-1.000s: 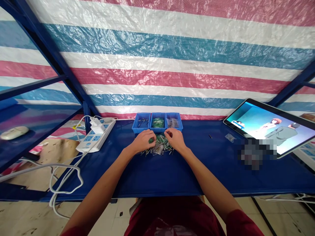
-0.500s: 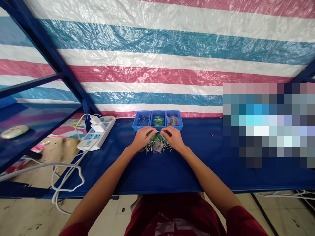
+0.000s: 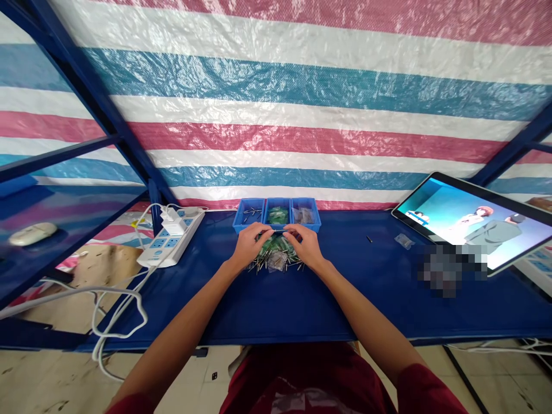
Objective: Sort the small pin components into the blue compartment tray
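Note:
My left hand (image 3: 250, 240) and my right hand (image 3: 305, 240) meet near the front of the blue bins, fingers closed. Between their fingertips runs a thin, light metal rod (image 3: 279, 231), pinched at both ends; its exact kind is too small to make out. Below lies a pile of thin metal rods (image 3: 264, 259), mixed with green pieces (image 3: 276, 244) and a small clear plastic bag (image 3: 277, 262). Three joined blue bins stand just behind: the left bin (image 3: 250, 213) has a few rods, the middle one green pieces (image 3: 278, 215), the right one small clear bags (image 3: 303, 215).
A white power strip (image 3: 161, 253) with a plugged-in charger and loose cables (image 3: 140, 305) lies left. On the right are a short dark rod (image 3: 369, 239), a small clear bag (image 3: 404, 241) and a tablet-like screen (image 3: 470, 221). A pale mouse (image 3: 33, 234) sits on the left shelf.
Both hands keep the thin rod between them with almost no movement. The view has shifted slightly, and the screen at the right, blurred out before, now shows.

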`<state>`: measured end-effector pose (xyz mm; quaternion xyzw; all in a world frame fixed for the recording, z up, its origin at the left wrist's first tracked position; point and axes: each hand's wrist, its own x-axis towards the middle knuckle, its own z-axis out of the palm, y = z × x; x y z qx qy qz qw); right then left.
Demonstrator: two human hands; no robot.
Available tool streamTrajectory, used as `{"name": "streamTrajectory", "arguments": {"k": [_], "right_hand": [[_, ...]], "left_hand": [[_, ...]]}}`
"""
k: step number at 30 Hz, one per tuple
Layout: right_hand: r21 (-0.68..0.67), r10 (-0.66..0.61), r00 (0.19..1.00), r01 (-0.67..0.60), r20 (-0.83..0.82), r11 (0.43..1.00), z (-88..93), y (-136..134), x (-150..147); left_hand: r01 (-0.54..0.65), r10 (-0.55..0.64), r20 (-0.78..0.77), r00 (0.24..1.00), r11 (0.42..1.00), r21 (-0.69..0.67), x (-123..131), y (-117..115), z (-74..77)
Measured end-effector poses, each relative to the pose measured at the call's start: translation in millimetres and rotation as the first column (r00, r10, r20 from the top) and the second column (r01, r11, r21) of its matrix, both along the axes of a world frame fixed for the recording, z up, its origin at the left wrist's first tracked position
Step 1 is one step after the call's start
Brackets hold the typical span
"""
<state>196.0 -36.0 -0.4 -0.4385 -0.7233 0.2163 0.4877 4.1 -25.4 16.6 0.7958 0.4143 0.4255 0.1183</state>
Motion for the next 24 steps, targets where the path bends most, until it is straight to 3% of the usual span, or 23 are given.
{"name": "streamTrajectory", "arguments": {"k": [5, 12, 19, 24], "right_hand": [[0.019, -0.001, 1.0, 0.001, 0.016, 1.0, 2.0, -2.0, 0.0], [0.049, -0.018, 1.0, 0.017, 0.02, 0.999, 4.3, -3.6, 0.7], [0.023, 0.004, 1.0, -0.004, -0.008, 1.0, 6.2, -5.2, -0.8], [0.013, 0.007, 0.997, -0.008, 0.071, 1.0, 2.3, -3.2, -1.4]], "left_hand": [[0.011, -0.002, 0.082, 0.997, 0.993, -0.113, 2.5, -0.7, -0.8], [0.14, 0.039, 0.47, 0.882, 0.93, -0.34, 11.4, 2.4, -7.7], [0.258, 0.09, 0.642, 0.761, 0.867, -0.427, 19.4, 2.3, -14.5], [0.308, 0.047, 0.663, 0.747, 0.86, -0.407, 22.9, 0.1, -10.5]]}}
